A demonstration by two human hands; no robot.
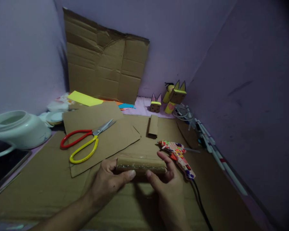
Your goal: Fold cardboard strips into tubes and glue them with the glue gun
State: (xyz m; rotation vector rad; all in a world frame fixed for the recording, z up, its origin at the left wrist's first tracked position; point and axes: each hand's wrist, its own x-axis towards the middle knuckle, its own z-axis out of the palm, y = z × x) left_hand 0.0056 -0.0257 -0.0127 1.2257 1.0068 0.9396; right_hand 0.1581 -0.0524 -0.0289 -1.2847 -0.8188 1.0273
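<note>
Between both hands is a folded cardboard strip (141, 163), held level above the cardboard-covered table, with a rough, shiny line along its near edge. My left hand (113, 178) grips its left end, thumb along the near side. At the right end my right hand (165, 179) holds it with the thumb in front and the index finger raised at the corner. A floral-patterned glue gun (178, 155) lies just right of my right hand, its black cord running toward me. Beyond the strip rests a smaller folded cardboard piece (153, 125).
Scissors (95, 136) with red and yellow handles lie on cut cardboard sheets (118, 134) at left. A white pot (19, 130) and a dark phone-like device (8, 165) are farther left. Small cardboard animal figures (155, 104) stand at the back; glue sticks (221, 160) line the right wall.
</note>
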